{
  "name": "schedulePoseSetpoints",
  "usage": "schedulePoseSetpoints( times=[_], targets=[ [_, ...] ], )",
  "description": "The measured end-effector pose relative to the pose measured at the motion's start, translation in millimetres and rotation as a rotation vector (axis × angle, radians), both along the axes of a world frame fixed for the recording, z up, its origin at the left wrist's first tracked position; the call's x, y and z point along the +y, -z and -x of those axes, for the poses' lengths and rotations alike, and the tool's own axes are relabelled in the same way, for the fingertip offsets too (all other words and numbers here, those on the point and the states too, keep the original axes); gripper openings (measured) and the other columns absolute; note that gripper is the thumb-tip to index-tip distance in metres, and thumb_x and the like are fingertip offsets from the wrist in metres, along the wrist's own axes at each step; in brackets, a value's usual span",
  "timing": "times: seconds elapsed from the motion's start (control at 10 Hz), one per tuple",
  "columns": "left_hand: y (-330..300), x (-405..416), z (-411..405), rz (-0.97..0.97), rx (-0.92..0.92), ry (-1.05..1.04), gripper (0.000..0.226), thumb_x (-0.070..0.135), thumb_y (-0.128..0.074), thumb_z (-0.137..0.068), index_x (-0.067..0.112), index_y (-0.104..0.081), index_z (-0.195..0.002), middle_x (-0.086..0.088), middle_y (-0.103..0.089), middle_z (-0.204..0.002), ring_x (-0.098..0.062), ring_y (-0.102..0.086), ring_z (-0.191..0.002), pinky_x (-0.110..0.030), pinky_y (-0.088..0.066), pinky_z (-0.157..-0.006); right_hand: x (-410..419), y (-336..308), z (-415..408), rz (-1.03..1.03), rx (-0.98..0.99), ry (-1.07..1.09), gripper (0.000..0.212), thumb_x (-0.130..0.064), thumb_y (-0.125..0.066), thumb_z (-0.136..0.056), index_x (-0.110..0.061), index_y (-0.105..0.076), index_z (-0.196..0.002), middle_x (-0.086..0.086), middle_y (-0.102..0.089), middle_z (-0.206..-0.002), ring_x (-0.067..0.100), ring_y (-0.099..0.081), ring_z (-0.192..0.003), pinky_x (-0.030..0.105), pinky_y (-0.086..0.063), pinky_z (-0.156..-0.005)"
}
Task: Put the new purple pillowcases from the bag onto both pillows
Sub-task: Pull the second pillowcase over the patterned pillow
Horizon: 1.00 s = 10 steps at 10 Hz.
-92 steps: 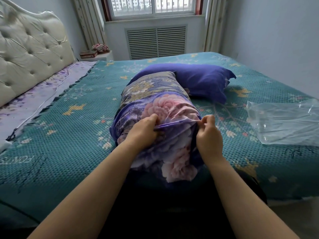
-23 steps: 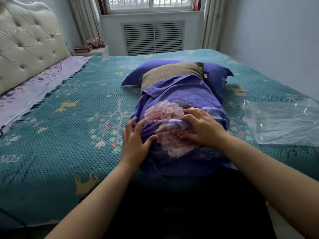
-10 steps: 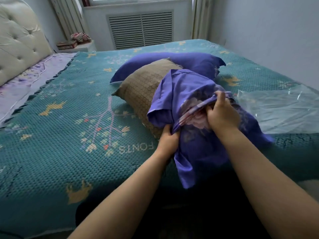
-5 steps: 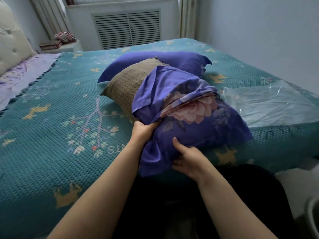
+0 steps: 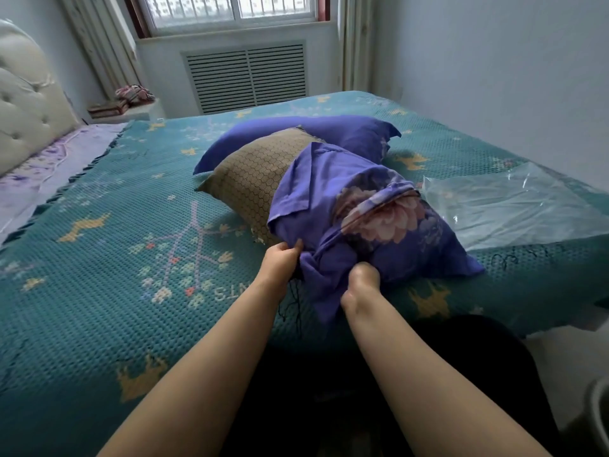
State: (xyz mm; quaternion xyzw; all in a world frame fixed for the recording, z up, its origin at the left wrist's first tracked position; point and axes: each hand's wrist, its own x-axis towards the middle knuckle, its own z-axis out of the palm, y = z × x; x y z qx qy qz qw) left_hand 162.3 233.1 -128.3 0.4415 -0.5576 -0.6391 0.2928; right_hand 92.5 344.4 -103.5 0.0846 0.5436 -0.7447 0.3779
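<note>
- The bed [image 5: 99,258] fills most of the view, covered by a teal woven bedspread [image 5: 82,324] with yellow and pastel patterns.
- On the bedspread, between my left arm and the pillow, I read upside-down letters "NTS"; the rest is hidden under my arm and the cloth.
- A padded cream headboard [image 5: 26,103] stands at the left, and a window [image 5: 230,8] with a slatted vent panel [image 5: 247,77] under it is behind the bed.
- A clear plastic bag [image 5: 514,206] lies flat at the right side of the bed, just beside the pillow.
- The brown pillow [image 5: 250,176] lies in the middle; its near half is inside the purple flowered pillowcase [image 5: 362,219], its far half is bare.
- Behind it, touching, lies the second pillow [image 5: 346,133], fully in purple cloth.
- My left hand [image 5: 280,262] grips the left edge of the pillowcase, fingers curled.
- My right hand [image 5: 359,285] is closed around bunched cloth at the near end.
- Some folded things [image 5: 131,97] lie on a low white stand near the window.
</note>
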Motion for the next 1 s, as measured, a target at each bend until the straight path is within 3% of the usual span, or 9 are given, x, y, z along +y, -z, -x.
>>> schedulePoseSetpoints(
  times=[0.1,0.2,0.4,0.5,0.6,0.7,0.8,0.9,1.0],
  targets=[
    [-7,-9,5,0.003,0.085,-0.218,0.022,0.022,-0.049,-0.095,0.009,-0.056,-0.079,-0.016,-0.062,-0.089,-0.025,-0.057,-0.084,-0.039,-0.048,-0.081,13,0,3,-0.03,0.136,0.101,0.037,-0.013,-0.039,-0.096,0.009,-0.054,-0.122,0.017,-0.059,-0.121,0.026,-0.057,-0.102,0.03,-0.043,-0.083],
    [-31,-25,2,0.013,0.216,-0.491,0.026,0.013,-0.039,-0.096,0.002,-0.059,-0.109,-0.013,-0.06,-0.111,-0.025,-0.058,-0.1,-0.036,-0.047,-0.092,41,-2,14,-0.057,0.189,0.229,0.035,-0.019,-0.048,-0.092,0.006,-0.059,-0.115,0.014,-0.062,-0.109,0.022,-0.057,-0.094,0.027,-0.043,-0.077],
    [-67,-76,-35,0.057,0.271,-0.946,0.037,0.014,-0.034,-0.1,-0.004,-0.052,-0.126,-0.017,-0.057,-0.128,-0.024,-0.056,-0.104,-0.024,-0.042,-0.085,103,-14,85,-0.129,0.308,0.407,0.052,-0.043,-0.055,-0.066,-0.007,-0.069,-0.1,0.011,-0.067,-0.1,0.028,-0.064,-0.096,0.033,-0.052,-0.065],
    [-59,-72,-43,0.081,0.12,-0.933,0.039,0.02,-0.031,-0.102,0.002,-0.05,-0.13,-0.012,-0.054,-0.131,-0.024,-0.053,-0.115,-0.018,-0.037,-0.081,119,-17,111,-0.231,0.305,0.4,0.047,-0.034,-0.055,-0.073,0.0,-0.067,-0.104,0.013,-0.064,-0.102,0.026,-0.061,-0.093,0.038,-0.049,-0.072],
    [-49,-60,-39,0.146,0.067,-0.94,0.039,0.017,-0.031,-0.099,0.003,-0.051,-0.129,-0.014,-0.053,-0.133,-0.026,-0.05,-0.122,-0.022,-0.035,-0.098,122,-10,118,-0.258,0.25,0.336,0.047,-0.025,-0.053,-0.086,0.007,-0.059,-0.119,0.017,-0.06,-0.11,0.026,-0.059,-0.102,0.034,-0.047,-0.075],
    [-56,-53,-37,0.111,0.001,-0.89,0.039,0.016,-0.033,-0.096,0.003,-0.044,-0.131,-0.014,-0.046,-0.136,-0.027,-0.044,-0.125,-0.028,-0.028,-0.105,124,-4,126,-0.367,0.306,0.224,0.051,-0.025,-0.052,-0.093,0.012,-0.049,-0.127,0.027,-0.051,-0.132,0.033,-0.049,-0.125,0.035,-0.038,-0.097],
    [-70,-43,-40,0.574,-0.377,-0.788,0.058,0.005,-0.044,-0.08,0.007,-0.035,-0.137,-0.02,-0.035,-0.141,-0.036,-0.036,-0.129,-0.04,-0.025,-0.108,127,1,127,-0.535,0.48,0.103,0.072,-0.038,-0.067,-0.076,0.012,-0.05,-0.126,0.029,-0.054,-0.128,0.035,-0.052,-0.121,0.038,-0.039,-0.095],
    [-76,-42,-18,1.246,-0.497,-0.414,0.055,0.003,-0.046,-0.075,0.003,-0.046,-0.13,-0.02,-0.047,-0.136,-0.038,-0.043,-0.125,-0.046,-0.03,-0.108,127,5,131,-0.791,0.926,0.131,0.081,-0.021,-0.073,-0.072,0.005,-0.034,-0.138,0.03,-0.044,-0.132,0.041,-0.043,-0.122,0.045,-0.035,-0.101],
    [-95,-26,18,1.323,-0.63,-0.015,0.058,0.034,-0.05,-0.091,0.012,-0.034,-0.142,-0.01,-0.031,-0.152,-0.029,-0.032,-0.138,-0.044,-0.024,-0.114,116,-19,137,-0.729,1.261,0.045,0.048,-0.002,-0.055,-0.082,-0.003,-0.05,-0.13,0.025,-0.052,-0.128,0.039,-0.047,-0.119,0.042,-0.037,-0.101]
  ],
)
